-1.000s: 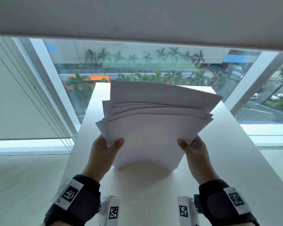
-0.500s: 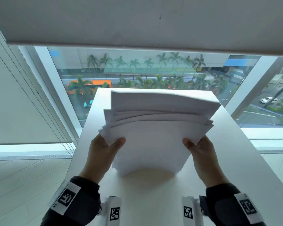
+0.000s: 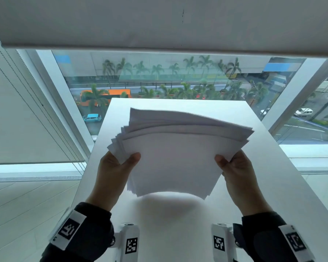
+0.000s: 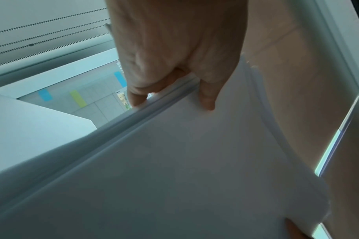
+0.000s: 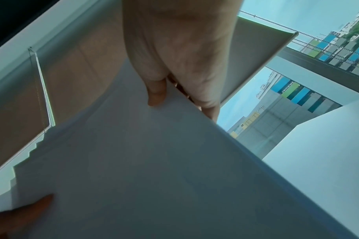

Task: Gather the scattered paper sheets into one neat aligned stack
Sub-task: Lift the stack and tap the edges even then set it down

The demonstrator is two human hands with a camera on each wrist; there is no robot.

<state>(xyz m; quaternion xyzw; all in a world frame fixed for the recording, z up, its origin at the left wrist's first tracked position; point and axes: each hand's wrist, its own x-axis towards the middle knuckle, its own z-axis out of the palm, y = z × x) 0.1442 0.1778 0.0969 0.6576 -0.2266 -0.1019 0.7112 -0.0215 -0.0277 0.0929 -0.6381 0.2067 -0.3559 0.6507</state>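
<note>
Head view: the paper sheets (image 3: pixel 170 159) hang bowed above the white counter (image 3: pixel 273 186), edges fanned unevenly at the left. The left hand (image 3: pixel 114 173) and right hand (image 3: pixel 239 174) each pinch a side.

Left wrist view: thumb and fingers (image 4: pixel 136 98) clamp the layered edge.

Right wrist view: stepped corners show near left.

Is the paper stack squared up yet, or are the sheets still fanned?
Still fanned. The paper stack, held between left hand and right hand, shows stepped corners at its left edge and staggered top edges.

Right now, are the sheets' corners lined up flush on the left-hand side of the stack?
No: in the head view the paper stack fans out in stepped corners above the left hand.
</note>
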